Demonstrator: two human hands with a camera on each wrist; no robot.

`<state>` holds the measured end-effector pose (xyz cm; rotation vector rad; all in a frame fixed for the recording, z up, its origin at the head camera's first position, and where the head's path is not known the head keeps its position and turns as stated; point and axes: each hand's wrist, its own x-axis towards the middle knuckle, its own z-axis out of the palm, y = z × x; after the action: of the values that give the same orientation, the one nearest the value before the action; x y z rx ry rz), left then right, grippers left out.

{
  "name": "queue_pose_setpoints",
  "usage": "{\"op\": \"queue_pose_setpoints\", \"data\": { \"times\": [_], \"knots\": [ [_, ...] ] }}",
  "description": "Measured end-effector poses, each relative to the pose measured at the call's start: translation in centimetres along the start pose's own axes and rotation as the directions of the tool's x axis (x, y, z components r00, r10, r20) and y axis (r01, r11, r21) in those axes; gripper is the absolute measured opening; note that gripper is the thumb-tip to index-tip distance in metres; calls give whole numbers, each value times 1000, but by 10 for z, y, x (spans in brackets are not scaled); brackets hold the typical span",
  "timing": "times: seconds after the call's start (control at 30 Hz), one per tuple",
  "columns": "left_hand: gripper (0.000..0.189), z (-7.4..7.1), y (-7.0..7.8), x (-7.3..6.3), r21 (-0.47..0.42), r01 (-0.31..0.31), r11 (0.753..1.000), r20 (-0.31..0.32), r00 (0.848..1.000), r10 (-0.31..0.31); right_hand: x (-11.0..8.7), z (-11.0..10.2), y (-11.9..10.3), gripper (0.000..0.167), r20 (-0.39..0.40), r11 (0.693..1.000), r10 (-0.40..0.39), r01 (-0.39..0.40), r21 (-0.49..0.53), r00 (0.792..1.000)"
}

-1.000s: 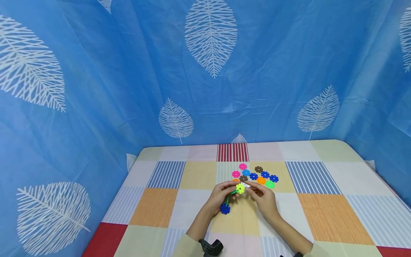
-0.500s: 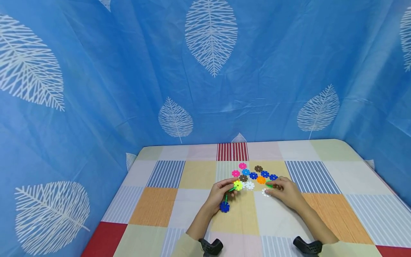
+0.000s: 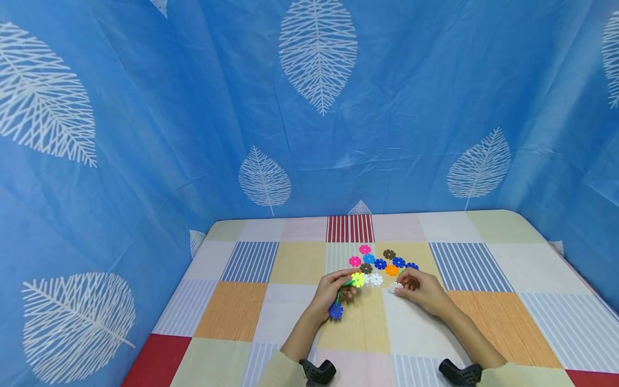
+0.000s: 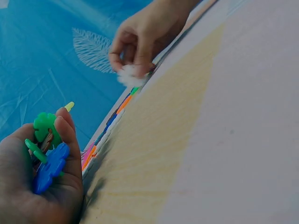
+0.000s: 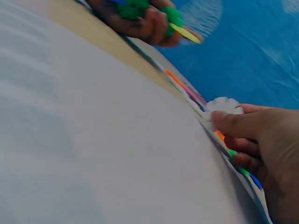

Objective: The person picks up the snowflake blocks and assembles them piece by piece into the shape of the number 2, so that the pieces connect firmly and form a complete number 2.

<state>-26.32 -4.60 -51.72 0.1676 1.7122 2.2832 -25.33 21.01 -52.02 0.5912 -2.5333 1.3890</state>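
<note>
White plastic shows between the thumb and fingertips of the right hand point(image 3: 425, 291): its grip is narrow, pinching the edge of a notched white disc point(image 3: 394, 288). The disc is just above the worktop point(image 3: 416, 336) or touching it; I cannot tell which. The left hand point(image 3: 326, 295) has its grip closed around a cluster of joined discs point(image 4: 45, 123), two of them green, with a yellow disc point(image 3: 358, 279) near the fingertips and a dark blue disc point(image 3: 336, 310) hanging at the lower end, close to the palm. The two hands are apart, with the loose pieces beyond and between them.

Those pieces lie flat on the patchwork-patterned worktop: two pink discs point(image 3: 365, 249) at the far left, a light blue disc point(image 3: 369, 259) beside them, two brown discs point(image 3: 389, 254), three dark blue discs point(image 3: 398, 262) in a slanting row, and an orange disc point(image 3: 391, 270) in front of that row. Another white disc point(image 3: 376, 279) lies just right of the yellow one. A black strap point(image 3: 317, 372) circles the left wrist. Behind everything hangs a blue curtain point(image 3: 406, 107) printed with white leaves.
</note>
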Motion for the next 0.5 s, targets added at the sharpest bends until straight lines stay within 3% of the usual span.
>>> {"op": "queue_pose_setpoints", "data": {
  "times": [0.1,0.23,0.33,0.5],
  "knots": [
    [27,0,0,0,9,-1,1000,-4,1000,1,3,15,-19,18,-71,984,45,-32,177,996],
    [29,1,0,-1,11,-13,1000,1,1000,13,6,33,-37,14,-127,925,86,-32,379,988],
    [30,1,0,-1,8,-16,1000,3,1000,16,6,43,-38,13,-131,896,117,-48,443,984],
    [30,2,0,0,11,-21,1000,-4,1000,21,6,53,-38,15,-135,886,151,-74,458,979]
  ]
}}
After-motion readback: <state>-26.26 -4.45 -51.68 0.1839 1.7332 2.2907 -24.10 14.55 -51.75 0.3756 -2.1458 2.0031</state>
